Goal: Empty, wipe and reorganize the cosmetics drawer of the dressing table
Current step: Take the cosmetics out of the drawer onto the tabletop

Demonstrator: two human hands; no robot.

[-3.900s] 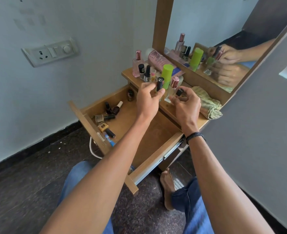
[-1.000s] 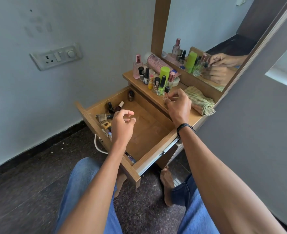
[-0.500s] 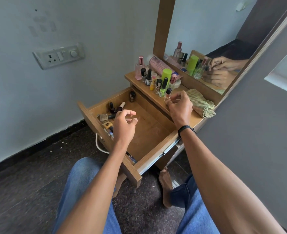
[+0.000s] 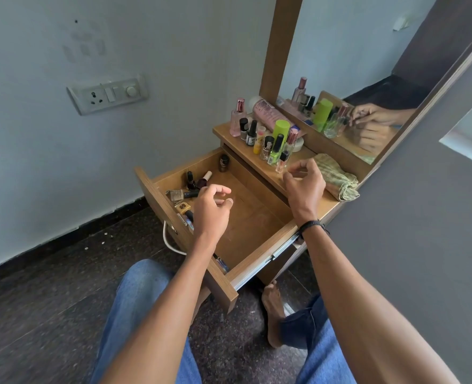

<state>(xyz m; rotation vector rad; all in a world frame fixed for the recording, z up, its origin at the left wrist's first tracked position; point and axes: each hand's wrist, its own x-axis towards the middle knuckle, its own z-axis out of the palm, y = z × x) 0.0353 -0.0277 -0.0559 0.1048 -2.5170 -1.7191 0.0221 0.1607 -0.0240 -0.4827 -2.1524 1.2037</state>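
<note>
The wooden drawer [image 4: 261,252] of the dressing table is pulled out. Several nail polish bottles [image 4: 191,187] lie in its left corner, and a dark jar [image 4: 224,162] stands in the back corner. My left hand [image 4: 212,210] hovers over the drawer beside those bottles, fingers loosely curled, holding nothing. On the tabletop stands a cluster of bottles [image 4: 270,139], among them a green-capped can [image 4: 281,130] and a small clear bottle [image 4: 281,162]. My right hand [image 4: 304,182] is just right of that small bottle, fingers relaxed and empty.
A folded green cloth [image 4: 338,176] lies on the tabletop's right end, below the mirror [image 4: 354,65]. A white cable [image 4: 168,241] hangs beside the drawer front. A wall socket [image 4: 107,96] is at the left. My knees and a bare foot [image 4: 274,309] are under the drawer.
My right hand has let go of the small clear bottle on the tabletop and drawn back a little. My left hand has dropped from the tabletop to hover over the drawer's left side.
</note>
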